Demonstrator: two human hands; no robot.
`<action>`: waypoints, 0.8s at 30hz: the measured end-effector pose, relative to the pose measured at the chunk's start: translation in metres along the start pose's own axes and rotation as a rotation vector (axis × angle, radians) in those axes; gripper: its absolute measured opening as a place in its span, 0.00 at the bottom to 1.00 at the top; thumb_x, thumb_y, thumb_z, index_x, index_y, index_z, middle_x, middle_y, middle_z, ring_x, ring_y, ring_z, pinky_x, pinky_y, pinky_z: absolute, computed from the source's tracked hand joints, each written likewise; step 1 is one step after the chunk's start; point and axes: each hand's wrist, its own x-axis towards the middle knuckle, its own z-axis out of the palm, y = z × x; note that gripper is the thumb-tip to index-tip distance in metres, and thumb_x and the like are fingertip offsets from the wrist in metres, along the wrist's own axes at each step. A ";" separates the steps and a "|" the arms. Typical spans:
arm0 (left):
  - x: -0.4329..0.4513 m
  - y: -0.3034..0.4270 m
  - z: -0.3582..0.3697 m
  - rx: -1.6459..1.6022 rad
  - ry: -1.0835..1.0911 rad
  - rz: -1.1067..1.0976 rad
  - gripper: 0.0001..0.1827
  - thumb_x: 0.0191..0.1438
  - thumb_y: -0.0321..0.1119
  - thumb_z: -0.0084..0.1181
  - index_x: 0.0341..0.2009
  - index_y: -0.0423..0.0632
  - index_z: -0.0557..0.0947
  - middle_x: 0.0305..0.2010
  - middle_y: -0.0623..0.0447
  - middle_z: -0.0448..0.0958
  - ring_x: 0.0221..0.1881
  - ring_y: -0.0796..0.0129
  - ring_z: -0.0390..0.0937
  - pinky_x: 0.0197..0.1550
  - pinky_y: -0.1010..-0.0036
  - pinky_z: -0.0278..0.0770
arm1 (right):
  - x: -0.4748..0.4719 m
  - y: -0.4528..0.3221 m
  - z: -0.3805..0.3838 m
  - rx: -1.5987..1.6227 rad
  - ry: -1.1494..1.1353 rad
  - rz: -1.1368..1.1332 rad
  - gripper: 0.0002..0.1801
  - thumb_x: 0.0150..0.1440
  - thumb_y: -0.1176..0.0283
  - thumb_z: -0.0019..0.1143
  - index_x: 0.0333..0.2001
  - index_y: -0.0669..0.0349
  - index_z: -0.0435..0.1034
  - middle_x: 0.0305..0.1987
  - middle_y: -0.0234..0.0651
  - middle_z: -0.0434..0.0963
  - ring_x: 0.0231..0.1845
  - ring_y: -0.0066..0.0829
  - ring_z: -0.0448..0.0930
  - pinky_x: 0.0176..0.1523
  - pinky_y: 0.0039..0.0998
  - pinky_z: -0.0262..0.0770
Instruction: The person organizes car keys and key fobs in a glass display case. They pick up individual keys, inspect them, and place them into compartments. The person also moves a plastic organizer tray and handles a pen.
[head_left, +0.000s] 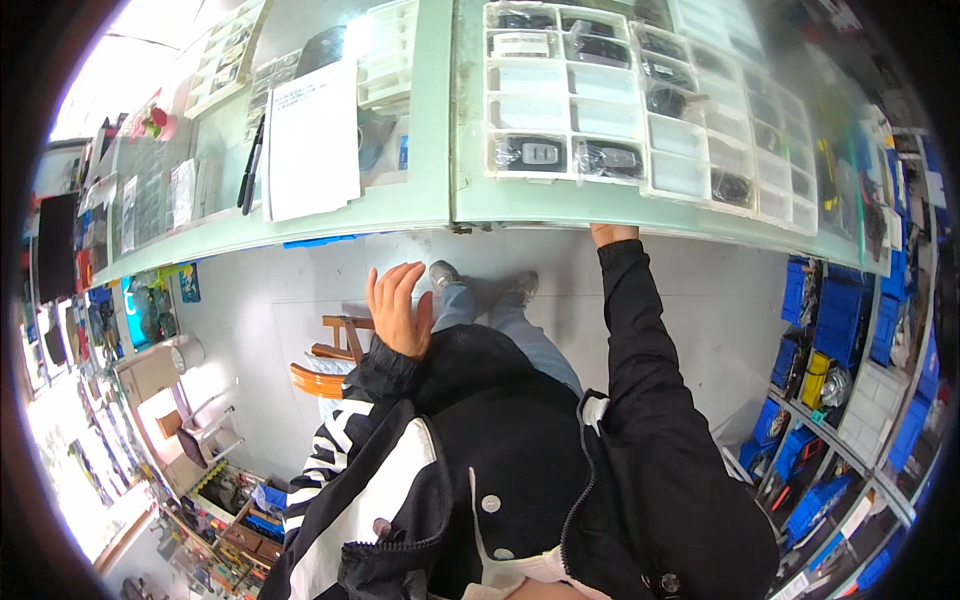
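My left hand (400, 307) hangs in front of my body, below the counter's edge, its fingers apart and nothing in it. The wrist and a bit of the palm of my right hand (613, 234) show at the counter's front edge; its fingers are hidden under the glass counter top (525, 202). Above that wrist, white plastic compartment trays (529, 112) hold car key fobs (541, 153) in clear wrapping. To the left lie a stack of white paper (313, 150) and black pens (252, 166).
A wooden chair (319, 382) stands at my left. Metal shelves with blue bins (840, 322) line the right side. A small stool (214, 435) and a cluttered bench (247, 525) are at lower left.
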 end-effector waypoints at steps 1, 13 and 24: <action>0.000 0.000 -0.001 -0.016 -0.014 0.000 0.24 0.43 0.21 0.53 0.49 0.46 0.72 0.47 0.47 0.71 0.52 0.56 0.67 0.63 0.53 0.49 | -0.012 -0.007 0.000 0.040 -0.034 -0.002 0.17 0.58 0.68 0.46 0.52 0.54 0.63 0.53 0.32 0.67 0.52 0.33 0.69 0.51 0.42 0.69; 0.045 0.042 0.104 -1.099 -0.900 -0.929 0.41 0.56 0.62 0.41 0.63 0.42 0.56 0.61 0.41 0.62 0.62 0.56 0.59 0.60 0.61 0.56 | -0.168 -0.059 -0.051 -0.080 0.123 0.036 0.29 0.46 0.82 0.47 0.54 0.55 0.55 0.47 0.37 0.68 0.48 0.34 0.73 0.49 0.43 0.75; 0.037 0.096 0.165 -1.641 -1.061 -1.020 0.28 0.53 0.32 0.55 0.58 0.57 0.62 0.54 0.53 0.69 0.54 0.59 0.69 0.54 0.53 0.69 | -0.260 -0.061 -0.093 -0.070 0.108 -0.134 0.34 0.46 0.82 0.41 0.60 0.62 0.50 0.57 0.47 0.63 0.58 0.43 0.67 0.60 0.44 0.62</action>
